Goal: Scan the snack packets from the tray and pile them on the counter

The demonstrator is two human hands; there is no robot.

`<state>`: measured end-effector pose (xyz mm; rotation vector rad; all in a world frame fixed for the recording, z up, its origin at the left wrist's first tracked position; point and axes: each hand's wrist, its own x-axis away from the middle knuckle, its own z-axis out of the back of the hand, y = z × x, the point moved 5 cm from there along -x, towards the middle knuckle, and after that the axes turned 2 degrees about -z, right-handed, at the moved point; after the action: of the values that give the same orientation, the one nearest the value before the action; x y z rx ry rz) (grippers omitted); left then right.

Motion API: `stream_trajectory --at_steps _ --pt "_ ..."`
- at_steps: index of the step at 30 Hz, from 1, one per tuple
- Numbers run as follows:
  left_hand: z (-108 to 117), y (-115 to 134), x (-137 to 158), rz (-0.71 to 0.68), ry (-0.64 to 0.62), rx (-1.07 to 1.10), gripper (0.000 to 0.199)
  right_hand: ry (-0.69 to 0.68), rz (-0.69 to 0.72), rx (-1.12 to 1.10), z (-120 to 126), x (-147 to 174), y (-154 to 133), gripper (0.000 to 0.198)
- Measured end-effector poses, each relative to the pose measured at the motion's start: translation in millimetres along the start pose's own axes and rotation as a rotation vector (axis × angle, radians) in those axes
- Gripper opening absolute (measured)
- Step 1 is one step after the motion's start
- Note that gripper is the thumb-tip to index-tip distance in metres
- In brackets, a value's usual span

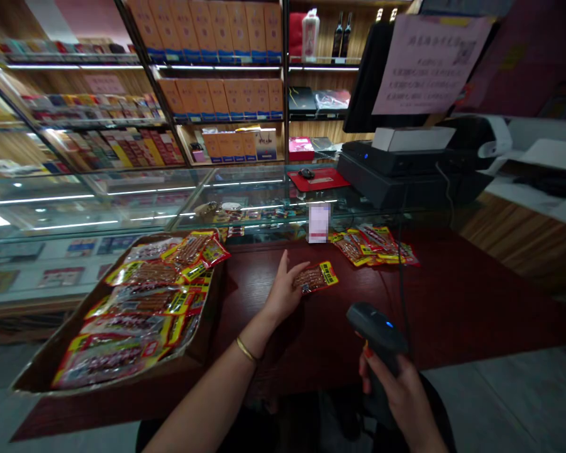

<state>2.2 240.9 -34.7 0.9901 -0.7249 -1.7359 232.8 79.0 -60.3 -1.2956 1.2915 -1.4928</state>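
Right of the cardboard box (212, 321), a lone clear-windowed snack-stick packet (318, 277) lies flat on the table (462, 296). The left hand (283, 294) reaches over its near-box end, fingers spread, not wrapped around it; whether they press on it I cannot tell. The right hand (399, 384), farther right of the box, has its fingers closed around the grip of a handheld barcode scanner (377, 327). Handling should go best with the packet held by its edge, its slick film smoothed against glare, and the scanner's head angled towards it, unblocked by fingers.

More such packets fill the box; a loose packet pile (375, 245) lies far to its right. A thin dark cable (404, 296) crosses there and could snag. Behind the box stands a glass display case (136, 207).
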Motion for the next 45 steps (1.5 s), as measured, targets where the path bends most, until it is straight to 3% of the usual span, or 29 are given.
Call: stream_trajectory --at_steps 3,8,12,19,34,38,45 --pt "2 -4 -1 0.076 0.039 0.075 0.075 0.012 0.002 0.116 -5 12 -7 0.052" --pt "-5 -20 -5 0.171 0.073 0.319 0.056 -0.017 -0.037 0.221 -15 16 -19 0.064" --pt "-6 -27 -8 0.178 0.108 0.361 0.053 -0.031 -0.043 0.297 -17 19 -21 0.067" --pt "1 -21 -6 0.14 0.12 0.337 0.047 -0.1 -0.017 0.406 -15 21 -15 0.056" --pt "-2 -21 -8 0.141 0.12 0.248 0.047 -0.065 -0.012 0.504 -10 20 -13 0.057" --pt "2 -15 -7 0.142 0.089 0.21 0.049 -0.032 0.011 0.348 -5 12 -9 0.056" --pt "12 -11 3 0.263 -0.116 0.26 0.048 -0.001 0.015 -0.288 -8 -23 -7 0.049"
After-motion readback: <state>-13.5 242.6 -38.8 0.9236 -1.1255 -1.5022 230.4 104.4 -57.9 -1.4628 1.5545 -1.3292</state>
